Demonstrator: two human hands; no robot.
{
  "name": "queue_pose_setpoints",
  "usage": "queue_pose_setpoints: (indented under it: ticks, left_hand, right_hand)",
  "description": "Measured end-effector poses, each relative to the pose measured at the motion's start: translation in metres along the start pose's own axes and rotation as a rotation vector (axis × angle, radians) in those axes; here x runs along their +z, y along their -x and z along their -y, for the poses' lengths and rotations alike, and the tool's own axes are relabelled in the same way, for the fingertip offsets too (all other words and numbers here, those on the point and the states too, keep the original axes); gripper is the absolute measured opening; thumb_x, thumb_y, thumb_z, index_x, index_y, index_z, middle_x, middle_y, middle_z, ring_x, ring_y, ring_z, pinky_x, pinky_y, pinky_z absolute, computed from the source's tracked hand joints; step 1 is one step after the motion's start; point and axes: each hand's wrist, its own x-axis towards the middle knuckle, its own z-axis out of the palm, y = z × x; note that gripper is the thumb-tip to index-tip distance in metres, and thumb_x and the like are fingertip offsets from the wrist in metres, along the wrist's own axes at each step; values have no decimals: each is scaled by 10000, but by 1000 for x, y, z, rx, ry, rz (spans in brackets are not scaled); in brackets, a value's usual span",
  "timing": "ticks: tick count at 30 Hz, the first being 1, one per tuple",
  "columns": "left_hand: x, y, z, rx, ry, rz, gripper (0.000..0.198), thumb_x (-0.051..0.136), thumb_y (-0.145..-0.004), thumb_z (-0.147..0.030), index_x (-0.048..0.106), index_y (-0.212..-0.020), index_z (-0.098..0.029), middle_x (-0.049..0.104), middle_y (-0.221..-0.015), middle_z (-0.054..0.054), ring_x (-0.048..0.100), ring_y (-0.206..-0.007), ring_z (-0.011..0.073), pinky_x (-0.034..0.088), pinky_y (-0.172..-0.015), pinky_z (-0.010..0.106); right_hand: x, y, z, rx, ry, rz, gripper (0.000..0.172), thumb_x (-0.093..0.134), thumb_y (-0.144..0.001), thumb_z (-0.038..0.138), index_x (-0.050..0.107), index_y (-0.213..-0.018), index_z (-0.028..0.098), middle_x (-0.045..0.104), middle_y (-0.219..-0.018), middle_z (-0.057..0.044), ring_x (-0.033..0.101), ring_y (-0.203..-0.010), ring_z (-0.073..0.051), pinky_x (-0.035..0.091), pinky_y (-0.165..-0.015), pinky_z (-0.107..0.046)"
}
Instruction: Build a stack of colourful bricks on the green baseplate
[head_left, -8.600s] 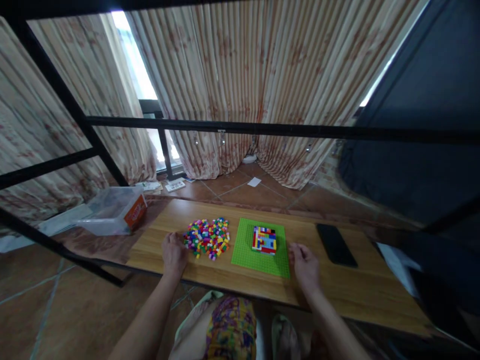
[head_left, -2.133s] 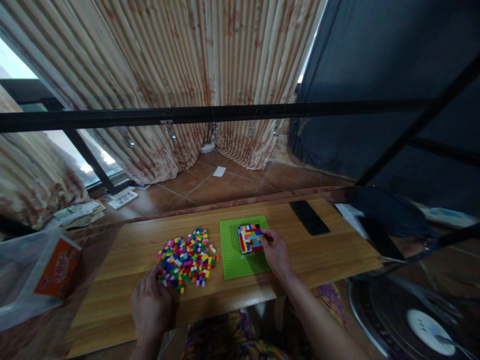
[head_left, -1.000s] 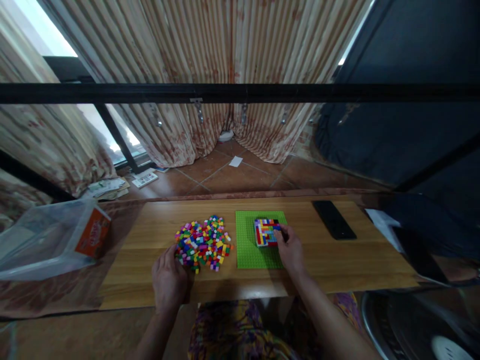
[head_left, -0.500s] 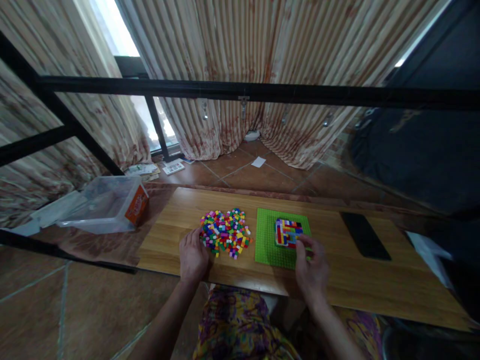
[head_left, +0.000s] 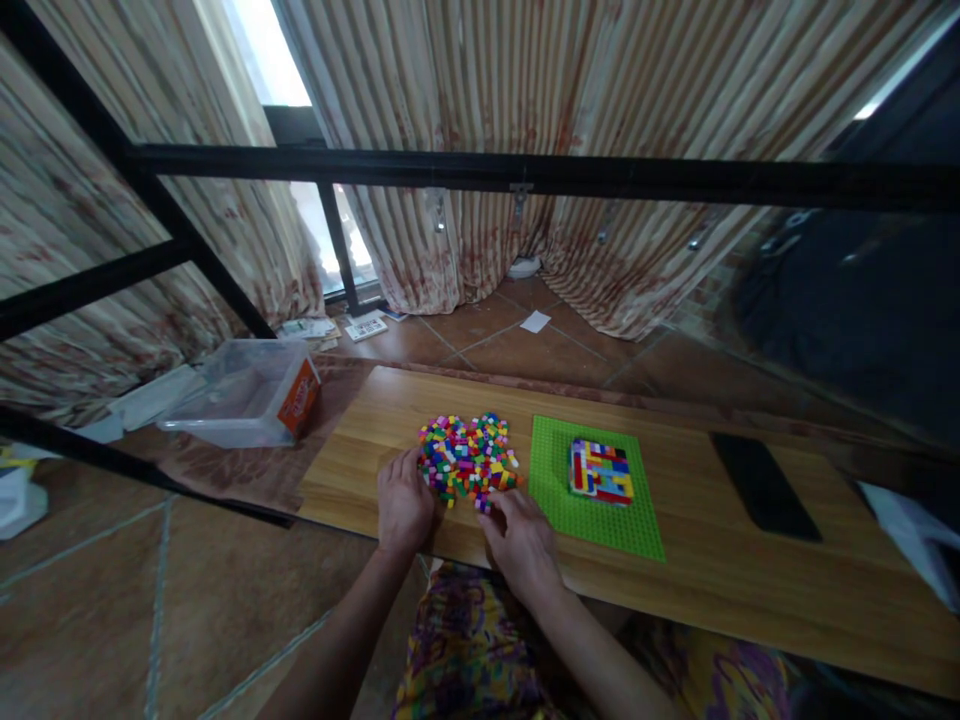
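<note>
A heap of small coloured bricks lies on the wooden table. To its right is a green baseplate carrying a square block of multicoloured bricks. My left hand rests on the table against the heap's left edge, fingers loosely curled. My right hand is at the heap's near right edge, with its fingertips touching the bricks; whether it holds one is hidden.
A black phone lies flat on the table at the right. A clear plastic box with an orange label sits left of the table. Black metal frame bars cross the view above. Curtains hang behind, over a tiled floor.
My right hand has left the brick block on the baseplate and moved left to the heap's near edge. My left hand stays by the heap. The view has shifted.
</note>
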Motion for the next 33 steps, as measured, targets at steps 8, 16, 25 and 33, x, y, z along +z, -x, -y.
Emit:
queue_pose_setpoints:
  ticks: [8,16,25,33]
  left_hand:
    - [3,0,3,23,3,-29,400,371,-878,-158,577,-1217,-98,649,-1141,149,558,-1134,275,423,-1011,452]
    - [3,0,8,17,145,-142,349,396,-930,-273,582,-1201,-154,632,-1181,136,559,-1158,261,455,-1006,458]
    - [-19,39,-50,161,433,78,321,488,-919,-317,604,-1191,-192,668,-1115,106,623,-1056,212,518,-928,365]
    - [-8,57,-78,-3,792,570,287,510,-891,-381,690,-1021,-201,734,-983,66,684,-871,177,551,-804,276]
  right_hand:
    - [11,-4,-2,17,72,-16,138,513,-886,212,651,-892,220,644,-866,-56,571,-854,-223,424,-782,-327]
    - [-6,-2,-5,144,-198,-41,209,464,-894,186,641,-1002,212,647,-919,-37,607,-853,-174,454,-777,-283]
    - [-33,9,14,170,-452,80,295,476,-851,142,611,-1097,230,644,-935,-13,611,-858,-147,462,-799,-269]
    - [-51,27,5,296,-569,67,321,501,-837,160,597,-1137,223,643,-903,-10,607,-840,-151,464,-786,-279]
